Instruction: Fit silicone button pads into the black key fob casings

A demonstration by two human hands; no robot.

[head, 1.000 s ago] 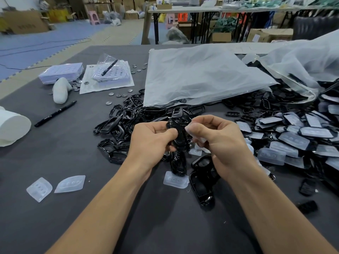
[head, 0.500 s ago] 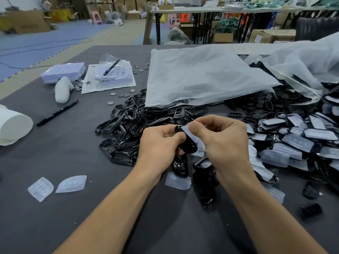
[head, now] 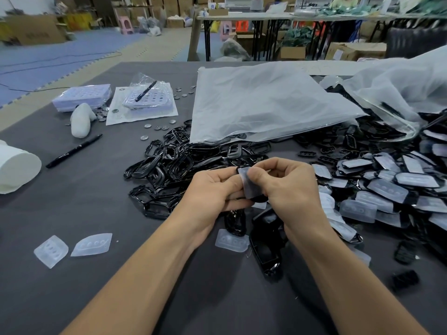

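Bare surface (head: 79, 204) lies open along the near edge and toward the left edge, broken only by two loose pads (head: 92, 245). A heap of black frames (head: 169, 165) blocks the middle. Fitted casings (head: 399, 184) crowd the right edge, and a plastic bag (head: 266, 105) covers the far side.

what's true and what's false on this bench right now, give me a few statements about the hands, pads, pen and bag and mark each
1. The left hand grips a black casing while the right hand holds a translucent silicone pad against it. True.
2. A loose pad lies beside a second loose pad, left of the left forearm. True.
3. The black pen stands upright inside the white cylinder. False: it lies flat on the table, apart from the cylinder.
4. The plastic bag is buried under the black frames. False: it lies on top of some of them.
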